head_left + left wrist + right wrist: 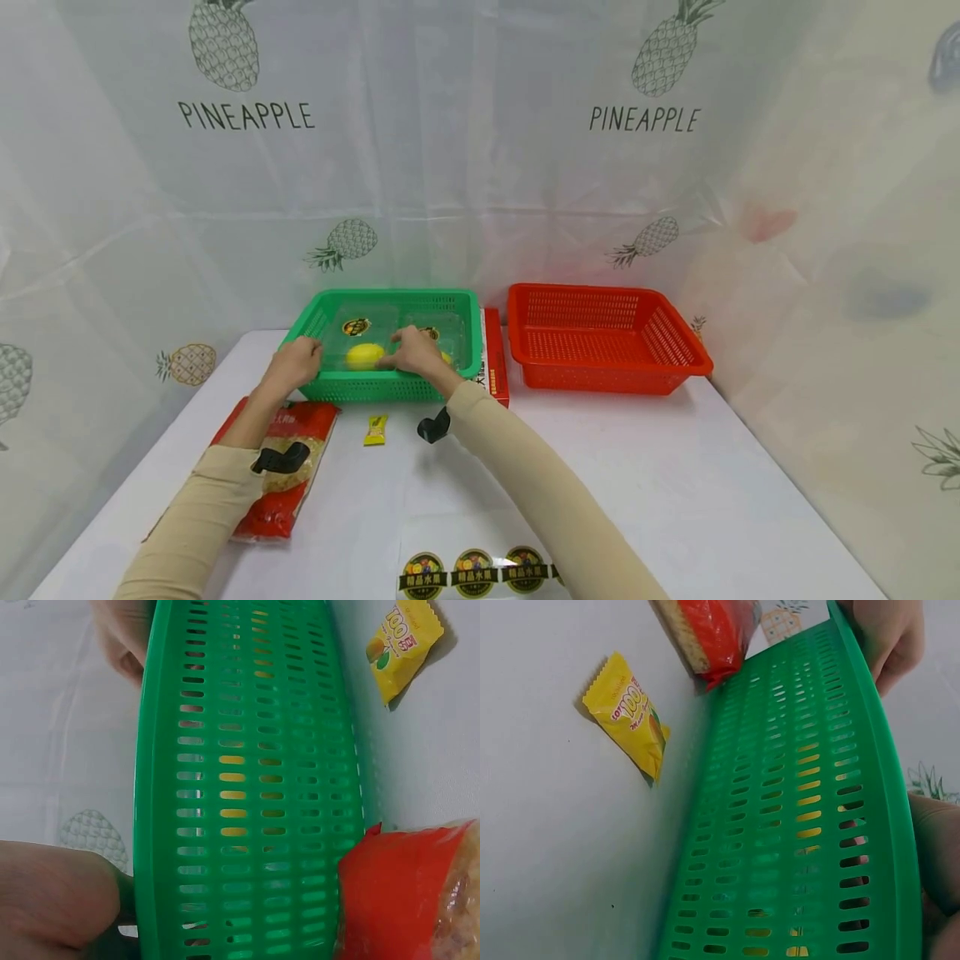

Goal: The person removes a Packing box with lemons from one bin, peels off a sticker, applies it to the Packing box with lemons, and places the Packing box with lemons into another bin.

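In the green basket [401, 387], two clear plastic boxes stand side by side, each with a dark round label. The left clear box [375, 319] has a yellow lemon [365, 357] in it; yellow also shows in the right clear box [450, 327]. My left hand [295, 367] holds the left box at its left side, fingers curled down inside the basket. At that box's right side my right hand [416, 352] grips with thumb and fingers, reaching over the front rim. In both wrist views the basket wall [255, 814] hides most of the fingertips.
An empty-looking red basket [592, 379] stands to the right, beyond a red-and-white carton [495, 358]. A red food bag [281, 500] lies under my left forearm. A small yellow wrapped snack [375, 430] lies before the green basket. A label sheet [472, 573] lies at the front.
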`<state>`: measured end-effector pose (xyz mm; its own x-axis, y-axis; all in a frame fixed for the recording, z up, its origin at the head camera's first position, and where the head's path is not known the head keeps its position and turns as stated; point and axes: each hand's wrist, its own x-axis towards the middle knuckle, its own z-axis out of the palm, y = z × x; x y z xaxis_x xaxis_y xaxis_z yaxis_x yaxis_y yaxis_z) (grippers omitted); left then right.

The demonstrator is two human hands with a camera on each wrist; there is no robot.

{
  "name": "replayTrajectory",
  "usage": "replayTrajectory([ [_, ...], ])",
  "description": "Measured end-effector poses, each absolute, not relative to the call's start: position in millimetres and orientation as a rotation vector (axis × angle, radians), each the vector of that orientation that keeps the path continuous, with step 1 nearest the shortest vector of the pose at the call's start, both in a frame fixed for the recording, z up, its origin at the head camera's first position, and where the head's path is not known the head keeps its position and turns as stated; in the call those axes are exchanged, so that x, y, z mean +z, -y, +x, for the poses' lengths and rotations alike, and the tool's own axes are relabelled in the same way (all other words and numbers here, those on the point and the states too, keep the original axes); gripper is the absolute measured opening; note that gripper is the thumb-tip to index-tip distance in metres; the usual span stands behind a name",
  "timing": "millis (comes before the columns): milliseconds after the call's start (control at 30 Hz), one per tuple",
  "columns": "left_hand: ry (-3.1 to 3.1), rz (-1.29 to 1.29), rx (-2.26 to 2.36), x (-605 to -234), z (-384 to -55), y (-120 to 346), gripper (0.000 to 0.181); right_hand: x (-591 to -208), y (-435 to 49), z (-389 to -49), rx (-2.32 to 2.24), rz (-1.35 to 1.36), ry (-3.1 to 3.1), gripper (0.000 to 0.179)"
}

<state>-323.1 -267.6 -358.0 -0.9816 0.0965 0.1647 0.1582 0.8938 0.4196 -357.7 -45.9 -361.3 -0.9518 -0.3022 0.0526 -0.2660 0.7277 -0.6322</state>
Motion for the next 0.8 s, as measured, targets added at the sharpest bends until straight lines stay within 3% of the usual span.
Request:
replayTrajectory([
  [800, 2.960, -0.230, -0.647, -358.8, -319.0, 261.6, 0.040, -362.1, 48.1, -356.9, -0.889, -0.485, -2.929, 0.060],
])
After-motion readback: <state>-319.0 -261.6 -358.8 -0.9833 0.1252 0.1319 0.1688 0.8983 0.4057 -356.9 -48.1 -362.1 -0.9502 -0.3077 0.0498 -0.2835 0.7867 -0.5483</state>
